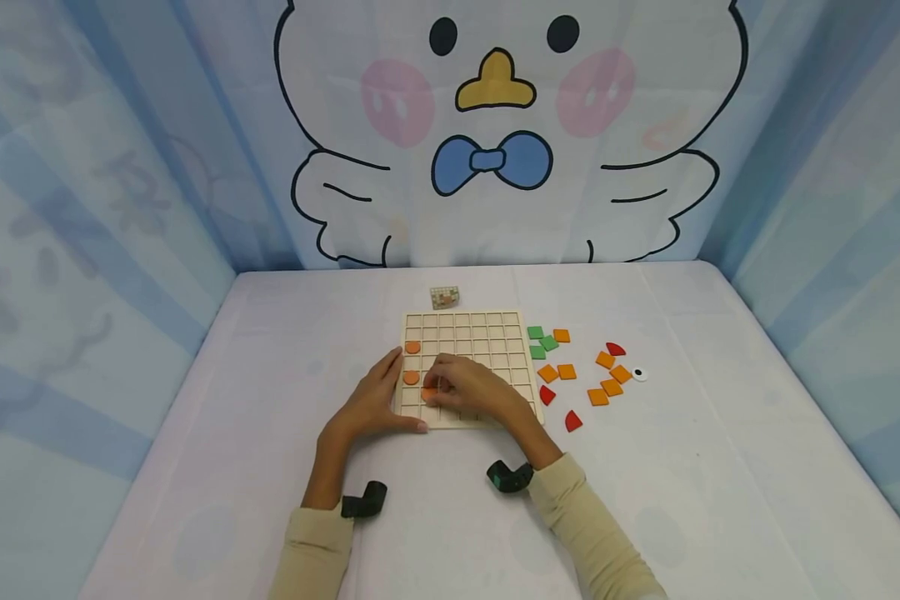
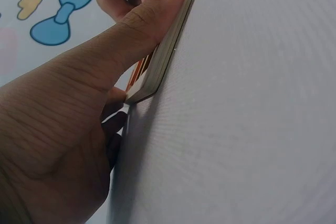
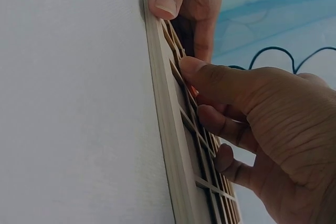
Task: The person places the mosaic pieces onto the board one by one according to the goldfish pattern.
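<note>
Pinching an orange disc [image 1: 428,395] with the right hand [image 1: 467,388], inward from the near-left corner of the grid board [image 1: 480,331]; bracing that corner with the left hand [image 1: 375,402], spread wide, leftward of the disc; beyond, with two more discs [image 1: 412,377] up the left edge, loose orange tiles [image 1: 566,372] past the right.

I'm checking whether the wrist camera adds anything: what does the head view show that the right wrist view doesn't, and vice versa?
Only the head view shows green pieces, orange squares, red wedges and a round eye right of the board, plus a small card beyond it.

Only the right wrist view gives a side-on look at the right hand and the board's edge.

Both show the board, the left hand at its corner and an orange piece by the right hand.
</note>
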`<state>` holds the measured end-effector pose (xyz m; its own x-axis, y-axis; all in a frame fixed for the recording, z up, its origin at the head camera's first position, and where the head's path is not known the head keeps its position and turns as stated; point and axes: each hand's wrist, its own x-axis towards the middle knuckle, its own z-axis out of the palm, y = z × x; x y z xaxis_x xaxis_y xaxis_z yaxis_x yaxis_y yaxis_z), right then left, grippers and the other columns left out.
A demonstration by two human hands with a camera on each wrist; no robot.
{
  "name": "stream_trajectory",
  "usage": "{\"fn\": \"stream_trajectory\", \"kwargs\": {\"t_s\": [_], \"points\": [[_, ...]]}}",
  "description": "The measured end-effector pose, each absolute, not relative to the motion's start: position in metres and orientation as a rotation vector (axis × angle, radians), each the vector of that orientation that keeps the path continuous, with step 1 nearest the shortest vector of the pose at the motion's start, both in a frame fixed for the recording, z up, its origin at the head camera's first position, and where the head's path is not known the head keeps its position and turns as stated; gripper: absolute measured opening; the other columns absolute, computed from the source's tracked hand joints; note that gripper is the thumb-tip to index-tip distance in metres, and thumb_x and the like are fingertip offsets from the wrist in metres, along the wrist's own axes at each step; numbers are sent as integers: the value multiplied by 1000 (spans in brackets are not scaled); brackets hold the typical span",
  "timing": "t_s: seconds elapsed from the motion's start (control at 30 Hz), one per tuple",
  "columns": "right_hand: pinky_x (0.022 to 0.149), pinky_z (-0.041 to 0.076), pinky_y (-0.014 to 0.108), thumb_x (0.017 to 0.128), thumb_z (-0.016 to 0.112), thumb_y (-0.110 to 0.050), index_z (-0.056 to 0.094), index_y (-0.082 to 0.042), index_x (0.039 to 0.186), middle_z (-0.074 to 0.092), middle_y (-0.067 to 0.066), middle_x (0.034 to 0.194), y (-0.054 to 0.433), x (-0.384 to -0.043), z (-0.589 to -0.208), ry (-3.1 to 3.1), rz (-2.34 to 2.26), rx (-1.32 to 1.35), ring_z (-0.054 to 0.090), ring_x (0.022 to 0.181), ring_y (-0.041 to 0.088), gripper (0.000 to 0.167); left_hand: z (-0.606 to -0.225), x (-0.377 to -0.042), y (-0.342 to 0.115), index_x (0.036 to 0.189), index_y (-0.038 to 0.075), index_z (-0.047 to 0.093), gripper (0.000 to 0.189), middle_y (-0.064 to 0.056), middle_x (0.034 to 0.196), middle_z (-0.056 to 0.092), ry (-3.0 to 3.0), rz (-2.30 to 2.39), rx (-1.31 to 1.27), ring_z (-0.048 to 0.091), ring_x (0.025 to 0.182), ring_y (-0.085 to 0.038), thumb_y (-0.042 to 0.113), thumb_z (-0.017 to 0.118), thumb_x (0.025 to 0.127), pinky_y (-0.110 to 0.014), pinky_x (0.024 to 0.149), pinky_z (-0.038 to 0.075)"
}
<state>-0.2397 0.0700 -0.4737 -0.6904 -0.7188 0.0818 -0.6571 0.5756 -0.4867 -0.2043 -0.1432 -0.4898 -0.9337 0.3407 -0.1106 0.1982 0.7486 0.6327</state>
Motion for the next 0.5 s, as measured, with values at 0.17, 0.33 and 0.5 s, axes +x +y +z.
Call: {"fn": "stream_trajectory", "kwargs": {"t_s": [0.17, 0.33, 0.5], "points": [[78, 52, 22, 90, 71, -29, 72, -11, 106, 65, -3, 103, 72, -241, -471, 2673, -770, -1172, 59, 85, 7, 24, -490, -205, -143, 156, 4, 8, 131, -11, 165, 7, 2730, 959, 449, 11, 152, -32, 55, 86, 65, -51, 121, 22], [73, 50, 20, 90, 71, -29, 71, -11, 108, 67, -4, 101, 76, -243, -469, 2681, -786, -1166, 57, 82, 6, 25, -491, -205, -143, 156, 4, 8, 131, -12, 165, 7, 2730, 969, 442, 11, 152, -33, 55, 87, 64, -52, 120, 22], [73, 50, 20, 90, 70, -22, 71, -10, 106, 67, -2, 99, 85, -246, -468, 2714, -784, -1147, 57, 81, 8, 20, -491, -204, -143, 157, 6, 8, 132, -12, 165, 8, 2730, 983, 418, 12, 152, -34, 54, 87, 63, -53, 120, 23]]}}
